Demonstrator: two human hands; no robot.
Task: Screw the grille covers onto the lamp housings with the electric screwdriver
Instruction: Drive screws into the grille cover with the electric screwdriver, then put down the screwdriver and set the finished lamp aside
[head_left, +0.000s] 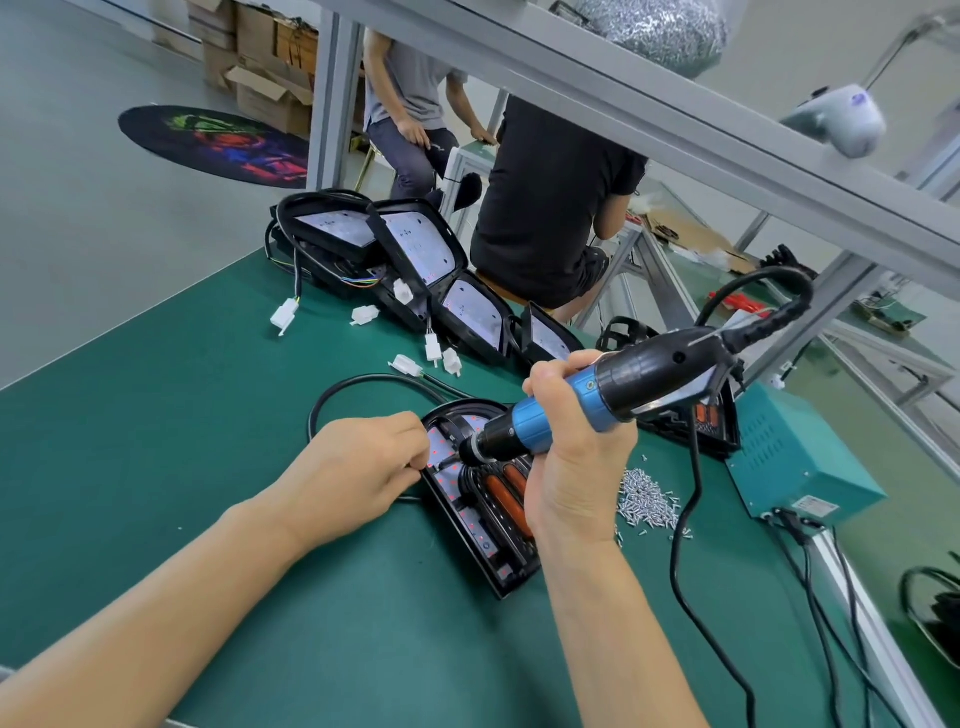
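Observation:
A black lamp housing (480, 525) lies flat on the green table (182, 441), its white LED board and orange lenses showing under a black grille cover (470, 486). My right hand (576, 452) grips the blue-and-black electric screwdriver (597, 400), whose tip points down-left into the housing's upper part. My left hand (358, 473) rests on the housing's left edge with curled fingers next to the screwdriver tip; whether it pinches a screw there I cannot tell. A pile of small silver screws (647, 501) lies just right of the housing.
Several more black lamp housings (415, 260) with white connectors are stacked at the table's far side. A teal power box (795, 457) stands right, with black cables trailing from it. An aluminium frame beam (675, 130) crosses overhead. Two people sit beyond the table.

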